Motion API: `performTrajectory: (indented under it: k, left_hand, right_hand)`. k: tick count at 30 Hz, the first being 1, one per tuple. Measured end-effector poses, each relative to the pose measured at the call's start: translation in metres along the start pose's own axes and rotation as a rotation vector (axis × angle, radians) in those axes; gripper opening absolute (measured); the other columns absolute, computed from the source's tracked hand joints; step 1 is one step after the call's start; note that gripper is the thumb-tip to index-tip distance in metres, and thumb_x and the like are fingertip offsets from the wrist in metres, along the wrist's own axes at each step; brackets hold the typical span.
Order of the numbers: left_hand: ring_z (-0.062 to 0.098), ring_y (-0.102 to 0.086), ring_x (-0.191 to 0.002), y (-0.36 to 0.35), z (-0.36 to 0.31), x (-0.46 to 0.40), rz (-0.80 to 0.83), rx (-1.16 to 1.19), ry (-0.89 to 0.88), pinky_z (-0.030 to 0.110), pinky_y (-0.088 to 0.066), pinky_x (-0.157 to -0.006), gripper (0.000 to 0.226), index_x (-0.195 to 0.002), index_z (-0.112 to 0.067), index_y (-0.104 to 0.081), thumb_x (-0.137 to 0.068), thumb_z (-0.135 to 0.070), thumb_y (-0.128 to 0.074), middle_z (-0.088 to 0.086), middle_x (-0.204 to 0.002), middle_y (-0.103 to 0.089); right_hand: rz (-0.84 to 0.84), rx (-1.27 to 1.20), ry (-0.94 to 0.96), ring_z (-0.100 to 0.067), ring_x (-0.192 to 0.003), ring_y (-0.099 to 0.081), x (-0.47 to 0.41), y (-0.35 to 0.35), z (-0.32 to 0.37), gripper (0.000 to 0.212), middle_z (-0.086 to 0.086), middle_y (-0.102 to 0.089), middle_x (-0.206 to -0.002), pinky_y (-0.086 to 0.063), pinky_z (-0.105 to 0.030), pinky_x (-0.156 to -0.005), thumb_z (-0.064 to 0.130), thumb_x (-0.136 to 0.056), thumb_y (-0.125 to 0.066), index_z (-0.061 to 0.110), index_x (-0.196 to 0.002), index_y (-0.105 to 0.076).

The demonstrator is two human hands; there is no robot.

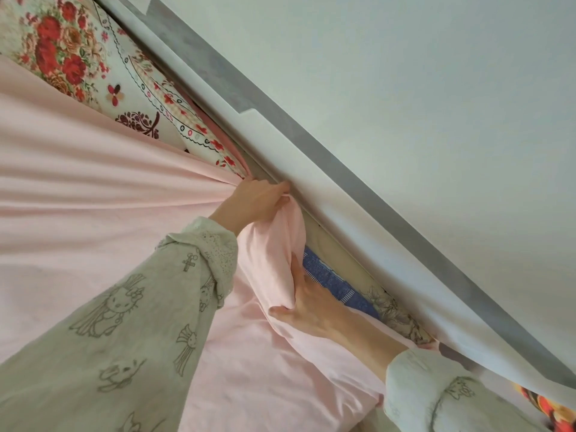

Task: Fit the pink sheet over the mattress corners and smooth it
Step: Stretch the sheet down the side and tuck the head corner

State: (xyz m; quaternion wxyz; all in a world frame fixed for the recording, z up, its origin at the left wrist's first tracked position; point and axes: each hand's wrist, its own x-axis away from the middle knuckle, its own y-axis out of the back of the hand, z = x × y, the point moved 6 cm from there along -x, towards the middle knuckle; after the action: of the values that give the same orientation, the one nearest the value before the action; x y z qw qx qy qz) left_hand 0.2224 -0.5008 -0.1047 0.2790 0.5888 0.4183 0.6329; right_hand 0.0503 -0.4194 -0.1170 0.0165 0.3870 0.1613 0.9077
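Observation:
The pink sheet (78,188) covers most of the mattress and is pulled into tight folds that run toward the bed's edge by the headboard. My left hand (254,199) grips a bunched edge of the sheet right against the white headboard rail (311,182). My right hand (307,302) holds the sheet's loose fold lower down, fingers pressed under it. Between the sheet and the rail, the mattress side (335,282) shows as a blue patterned strip with beige padding behind it.
Floral pillows (62,51) in red and white lie at the upper left against the headboard. A pale wall (436,88) fills the right side. A colourful cloth (548,410) peeks out at the bottom right corner.

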Motion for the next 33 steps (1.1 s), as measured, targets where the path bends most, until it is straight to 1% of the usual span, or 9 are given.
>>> performTrajectory:
  k: [3, 6, 9, 13, 17, 19, 22, 27, 33]
  left_hand:
    - [0.037, -0.061, -0.096, -0.003, 0.004, -0.001, -0.018, -0.029, 0.057, 0.035, -0.037, -0.07, 0.032, -0.124, -0.014, -0.042, -0.1, -0.031, -0.029, 0.019, -0.103, -0.066]
    - [0.039, -0.061, -0.094, -0.013, 0.015, 0.006, -0.007, -0.015, 0.126, 0.037, -0.037, -0.068, 0.029, -0.118, -0.013, -0.042, -0.1, -0.031, -0.027, 0.02, -0.101, -0.066]
    - [0.039, -0.06, -0.091, -0.021, 0.026, 0.016, 0.037, 0.015, 0.184, 0.036, -0.036, -0.065, 0.028, -0.114, -0.012, -0.04, -0.101, -0.031, -0.026, 0.022, -0.098, -0.064]
    - [0.04, -0.058, -0.089, -0.029, 0.038, 0.028, 0.05, 0.026, 0.209, 0.037, -0.037, -0.065, 0.026, -0.115, -0.013, -0.039, -0.1, -0.029, -0.026, 0.021, -0.099, -0.06]
    - [0.038, -0.059, -0.091, -0.037, 0.05, 0.042, 0.098, -0.002, 0.242, 0.038, -0.036, -0.067, 0.024, -0.119, -0.014, -0.038, -0.098, -0.022, -0.029, 0.018, -0.102, -0.06]
    - [0.037, -0.059, -0.092, -0.042, 0.056, 0.048, 0.128, -0.029, 0.259, 0.038, -0.037, -0.069, 0.024, -0.119, -0.015, -0.039, -0.099, -0.024, -0.029, 0.017, -0.103, -0.06]
    - [0.035, -0.06, -0.097, -0.046, 0.058, 0.051, 0.164, -0.093, 0.24, 0.037, -0.041, -0.074, 0.027, -0.117, -0.015, -0.044, -0.1, -0.032, -0.03, 0.014, -0.106, -0.063]
    - [0.028, -0.06, -0.101, -0.048, 0.051, 0.05, 0.262, -0.149, 0.119, 0.032, -0.037, -0.074, 0.045, -0.105, -0.017, -0.057, -0.095, -0.051, -0.031, 0.006, -0.107, -0.065]
    - [0.026, -0.059, -0.098, -0.038, 0.074, 0.044, 0.258, -0.129, 0.12, 0.035, -0.043, -0.08, 0.032, -0.114, -0.019, -0.054, -0.095, -0.042, -0.04, 0.004, -0.105, -0.063]
  right_hand:
    - [-0.007, -0.123, -0.024, -0.027, -0.14, -0.031, 0.004, 0.006, -0.004, 0.107, -0.005, -0.017, -0.158, -0.032, -0.043, -0.11, 0.075, -0.07, -0.04, 0.026, -0.149, 0.011]
    - [-0.078, -0.298, -0.007, -0.017, -0.143, -0.022, 0.004, 0.023, -0.002, 0.068, -0.001, -0.023, -0.155, -0.019, -0.031, -0.116, 0.056, -0.09, -0.031, 0.021, -0.148, -0.022]
    - [-0.149, -0.603, -0.122, -0.016, -0.123, -0.046, -0.01, 0.039, -0.005, 0.053, 0.0, -0.052, -0.129, -0.032, -0.028, -0.1, 0.05, -0.097, -0.024, 0.015, -0.127, -0.049]
    - [-0.148, -0.634, -0.255, -0.022, -0.107, -0.054, -0.048, 0.047, 0.002, 0.053, -0.007, -0.056, -0.126, -0.039, -0.026, -0.078, 0.05, -0.096, -0.035, 0.008, -0.128, -0.044]
    - [-0.094, -0.61, -0.215, -0.026, -0.106, -0.062, -0.073, 0.039, 0.029, 0.058, -0.01, -0.065, -0.118, -0.047, -0.04, -0.093, 0.054, -0.091, -0.042, 0.009, -0.122, -0.059]
    - [-0.062, -0.738, -0.268, -0.029, -0.091, -0.067, -0.075, 0.025, 0.031, 0.049, -0.015, -0.07, -0.103, -0.051, -0.037, -0.082, 0.046, -0.091, -0.048, 0.003, -0.105, -0.067]
    - [-0.191, -0.907, -0.35, -0.025, -0.079, -0.062, -0.071, 0.011, 0.022, 0.02, -0.018, -0.067, -0.096, -0.046, -0.031, -0.068, 0.022, -0.088, -0.053, 0.005, -0.092, -0.062]
    - [-0.35, -0.708, -0.473, -0.029, -0.101, -0.058, -0.081, 0.015, 0.007, 0.032, -0.014, -0.059, -0.106, -0.041, -0.03, -0.079, 0.017, -0.095, -0.042, -0.004, -0.113, -0.058]
    - [-0.183, -0.465, -0.546, -0.034, -0.116, -0.055, -0.083, -0.006, 0.009, 0.054, -0.016, -0.058, -0.127, -0.045, -0.035, -0.092, 0.039, -0.092, -0.046, 0.001, -0.129, -0.047]
